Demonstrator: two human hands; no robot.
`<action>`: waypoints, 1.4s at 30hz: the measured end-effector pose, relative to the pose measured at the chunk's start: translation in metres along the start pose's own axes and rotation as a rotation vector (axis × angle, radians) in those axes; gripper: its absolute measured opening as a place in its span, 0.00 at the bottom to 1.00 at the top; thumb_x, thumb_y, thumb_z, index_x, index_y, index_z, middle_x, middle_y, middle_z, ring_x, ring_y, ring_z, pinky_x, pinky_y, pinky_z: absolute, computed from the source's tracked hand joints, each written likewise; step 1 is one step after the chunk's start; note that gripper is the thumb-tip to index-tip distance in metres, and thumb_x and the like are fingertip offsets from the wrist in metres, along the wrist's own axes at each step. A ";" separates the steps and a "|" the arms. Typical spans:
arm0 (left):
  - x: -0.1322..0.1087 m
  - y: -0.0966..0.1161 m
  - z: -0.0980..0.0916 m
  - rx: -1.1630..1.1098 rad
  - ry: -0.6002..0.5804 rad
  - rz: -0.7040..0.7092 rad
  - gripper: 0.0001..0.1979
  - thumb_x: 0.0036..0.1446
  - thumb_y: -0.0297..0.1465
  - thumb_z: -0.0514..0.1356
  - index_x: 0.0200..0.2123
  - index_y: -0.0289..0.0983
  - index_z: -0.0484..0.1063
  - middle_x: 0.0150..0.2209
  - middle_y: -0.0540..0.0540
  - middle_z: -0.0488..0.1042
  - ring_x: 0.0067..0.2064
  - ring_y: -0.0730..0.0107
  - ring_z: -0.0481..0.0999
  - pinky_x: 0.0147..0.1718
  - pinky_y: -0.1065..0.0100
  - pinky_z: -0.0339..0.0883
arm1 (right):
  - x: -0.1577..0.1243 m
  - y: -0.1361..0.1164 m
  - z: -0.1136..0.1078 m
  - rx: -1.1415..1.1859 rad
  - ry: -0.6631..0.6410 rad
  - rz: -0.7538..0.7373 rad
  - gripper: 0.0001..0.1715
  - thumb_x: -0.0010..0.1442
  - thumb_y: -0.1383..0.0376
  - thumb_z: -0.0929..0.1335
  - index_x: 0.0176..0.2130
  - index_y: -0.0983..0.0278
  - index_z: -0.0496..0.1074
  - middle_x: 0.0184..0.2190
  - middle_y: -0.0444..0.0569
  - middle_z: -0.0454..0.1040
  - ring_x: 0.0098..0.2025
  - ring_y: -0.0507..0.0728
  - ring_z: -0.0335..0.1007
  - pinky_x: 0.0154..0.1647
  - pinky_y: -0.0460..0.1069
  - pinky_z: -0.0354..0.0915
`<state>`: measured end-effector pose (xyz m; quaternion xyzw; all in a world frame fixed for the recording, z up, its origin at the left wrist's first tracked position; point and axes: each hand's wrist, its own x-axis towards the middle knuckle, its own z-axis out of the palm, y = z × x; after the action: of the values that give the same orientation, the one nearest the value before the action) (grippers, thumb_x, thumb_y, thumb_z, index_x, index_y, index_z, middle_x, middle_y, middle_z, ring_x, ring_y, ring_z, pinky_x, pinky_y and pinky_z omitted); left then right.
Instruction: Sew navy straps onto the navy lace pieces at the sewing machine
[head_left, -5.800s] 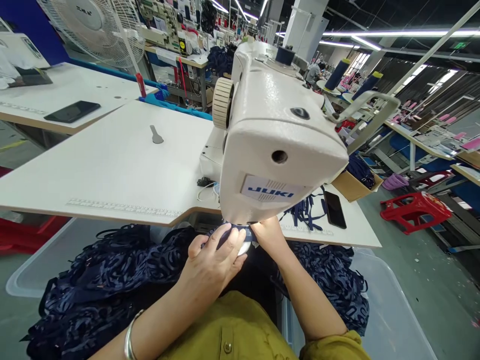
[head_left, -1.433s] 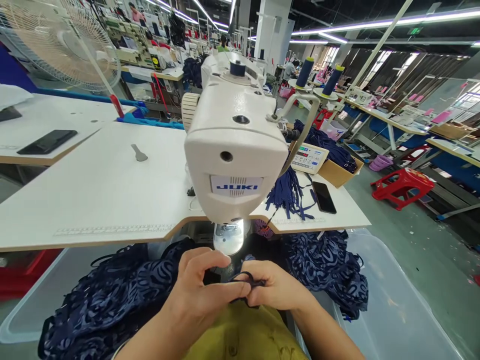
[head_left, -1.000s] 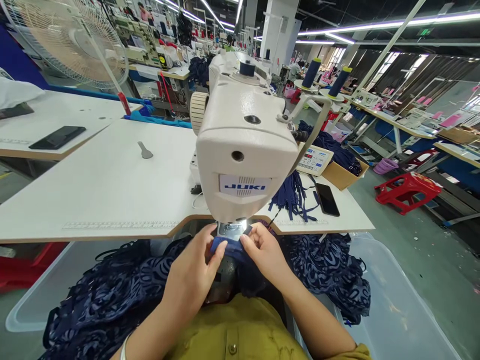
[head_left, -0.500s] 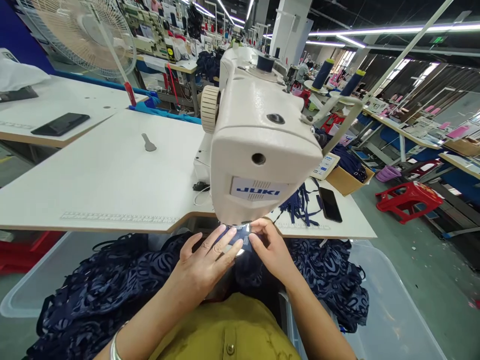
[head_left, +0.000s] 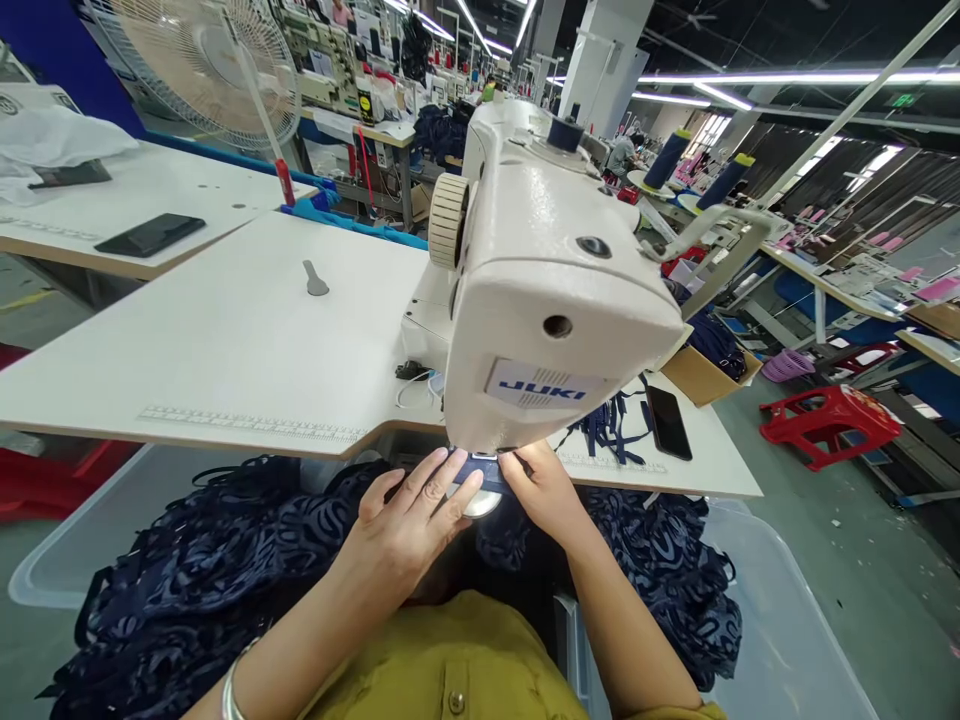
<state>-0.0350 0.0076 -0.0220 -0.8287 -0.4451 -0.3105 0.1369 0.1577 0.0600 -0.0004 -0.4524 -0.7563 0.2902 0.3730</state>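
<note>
A piece of navy fabric (head_left: 487, 474) lies under the head of the white sewing machine (head_left: 517, 300), above a shiny rounded metal edge (head_left: 482, 504). My left hand (head_left: 409, 525) rests with fingers stretched out and spread, its fingertips on the fabric's left side. On the right side, my right hand (head_left: 546, 495) grips the fabric between thumb and bent fingers. The machine's head hides the needle area. Heaps of patterned navy garments (head_left: 225, 550) sit below the table edge on both sides of my lap.
Right of the machine lie navy straps (head_left: 611, 425), a phone (head_left: 667, 422) and a cardboard box (head_left: 709, 372). A flat metal piece (head_left: 316, 280) lies on the white table (head_left: 247, 340). A red stool (head_left: 829, 425) stands on the floor at right.
The view has shifted slightly. The fabric now lies flatter and narrower between my hands, and my right hand's fingers have closed in farther under the machine head.
</note>
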 end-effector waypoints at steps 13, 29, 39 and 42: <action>0.005 0.004 -0.003 0.006 0.007 -0.018 0.16 0.67 0.35 0.49 0.53 0.43 0.69 0.55 0.46 0.72 0.55 0.63 0.71 0.51 0.60 0.53 | 0.000 0.000 0.001 0.000 0.020 -0.039 0.14 0.65 0.68 0.60 0.28 0.63 0.65 0.36 0.49 0.68 0.41 0.55 0.65 0.45 0.50 0.62; 0.002 0.004 -0.001 0.039 0.011 -0.007 0.16 0.65 0.35 0.51 0.54 0.42 0.68 0.55 0.43 0.72 0.57 0.62 0.69 0.52 0.60 0.54 | -0.001 -0.001 0.005 -0.023 0.047 -0.039 0.12 0.65 0.69 0.59 0.33 0.62 0.69 0.38 0.49 0.69 0.44 0.56 0.66 0.47 0.50 0.62; 0.004 0.001 -0.006 0.092 0.040 -0.003 0.16 0.64 0.36 0.54 0.52 0.37 0.69 0.54 0.40 0.73 0.54 0.62 0.72 0.51 0.62 0.58 | -0.002 0.003 0.007 0.014 0.037 -0.018 0.11 0.67 0.66 0.58 0.40 0.61 0.68 0.42 0.50 0.70 0.47 0.56 0.66 0.49 0.51 0.61; 0.004 0.001 -0.006 0.091 0.039 0.012 0.17 0.63 0.35 0.54 0.53 0.38 0.68 0.54 0.41 0.72 0.54 0.62 0.71 0.50 0.63 0.59 | -0.007 0.011 0.010 0.080 0.069 0.054 0.09 0.67 0.63 0.59 0.41 0.62 0.66 0.36 0.48 0.70 0.41 0.55 0.67 0.44 0.50 0.63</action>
<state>-0.0354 0.0066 -0.0148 -0.8181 -0.4512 -0.3051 0.1847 0.1566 0.0574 -0.0166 -0.4671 -0.7182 0.3145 0.4089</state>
